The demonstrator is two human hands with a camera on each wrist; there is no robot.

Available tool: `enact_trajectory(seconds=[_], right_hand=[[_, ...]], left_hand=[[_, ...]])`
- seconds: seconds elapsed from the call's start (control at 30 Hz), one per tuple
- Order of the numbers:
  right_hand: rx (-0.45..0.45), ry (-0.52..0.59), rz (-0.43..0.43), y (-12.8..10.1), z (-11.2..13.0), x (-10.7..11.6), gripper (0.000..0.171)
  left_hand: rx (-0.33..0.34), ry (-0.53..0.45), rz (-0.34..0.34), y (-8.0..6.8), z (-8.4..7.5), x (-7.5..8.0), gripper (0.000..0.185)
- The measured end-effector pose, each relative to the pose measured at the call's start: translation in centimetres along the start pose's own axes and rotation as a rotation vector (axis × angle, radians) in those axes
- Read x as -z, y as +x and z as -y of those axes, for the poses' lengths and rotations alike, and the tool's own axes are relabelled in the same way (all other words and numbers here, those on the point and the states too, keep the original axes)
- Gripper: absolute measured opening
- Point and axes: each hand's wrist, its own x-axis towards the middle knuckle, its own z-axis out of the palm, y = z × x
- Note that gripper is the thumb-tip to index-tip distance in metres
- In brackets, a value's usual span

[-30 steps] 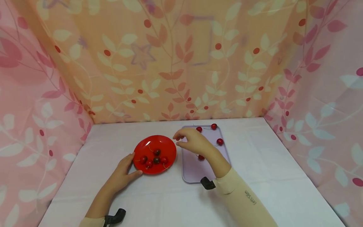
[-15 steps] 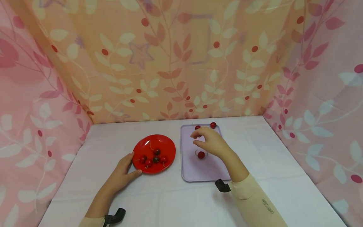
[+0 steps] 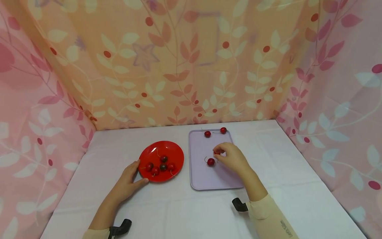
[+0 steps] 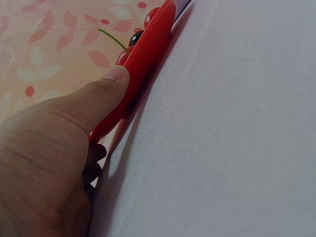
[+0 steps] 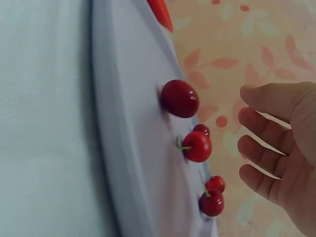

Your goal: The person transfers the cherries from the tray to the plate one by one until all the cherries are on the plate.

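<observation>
Your right hand (image 3: 232, 158) is sitting over the flat lilac rectangular plastic tray (image 3: 209, 181), and its fingertips (image 3: 217, 150) are down at a small glossy red cherry (image 3: 217, 152) roughly mid-tray. From the head view it looks like you're closing in on it, but in the right wrist view your fingers (image 5: 264, 155) are loosely spread with a gap between them and the fruit, so I honestly can't tell if you've got it pinched or you're just touching it. Just beside that hand, on its left, there's a second red cherry with a curled stem (image 3: 210, 161) lying loose on the tray. Further out, two more red cherries (image 3: 207, 133) sit side by side at the tray's far edge, well apart from your hand. Your left hand (image 3: 126, 183) is resting on the white cloth-covered table (image 3: 167, 212) and gripping the near-left rim of the round red plastic plate (image 3: 158, 148); in the left wrist view your thumb (image 4: 106, 94) is pressed on top of the rim with your fingers tucked underneath. The plate sits just left of the tray, close but not touching, and holds a little cluster of dark and red cherries (image 3: 159, 165) toward its near side. Leafy pink and orange fabric curtains (image 3: 167, 66) wall in the table on three sides.
</observation>
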Motion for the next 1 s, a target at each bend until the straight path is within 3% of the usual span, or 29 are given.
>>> enact_trajectory(seconds=[0.4,0.67,1.0], right_hand=[[-0.186,0.106,-0.053,-1.4,-2.8,-2.1,0.02],[-0.2,0.103,-0.051,-1.6,-3.2,-3.0,0.024],[-0.237,0.03,-0.071,-1.4,-3.6,-3.5,0.031]], left_hand=[[0.014,0.002,0.01,0.0,-0.4,-0.1,0.102],[0.047,0.003,0.01,-0.1,-0.4,-0.3,0.103],[0.03,0.013,0.0,-0.3,-0.3,-0.1,0.101]])
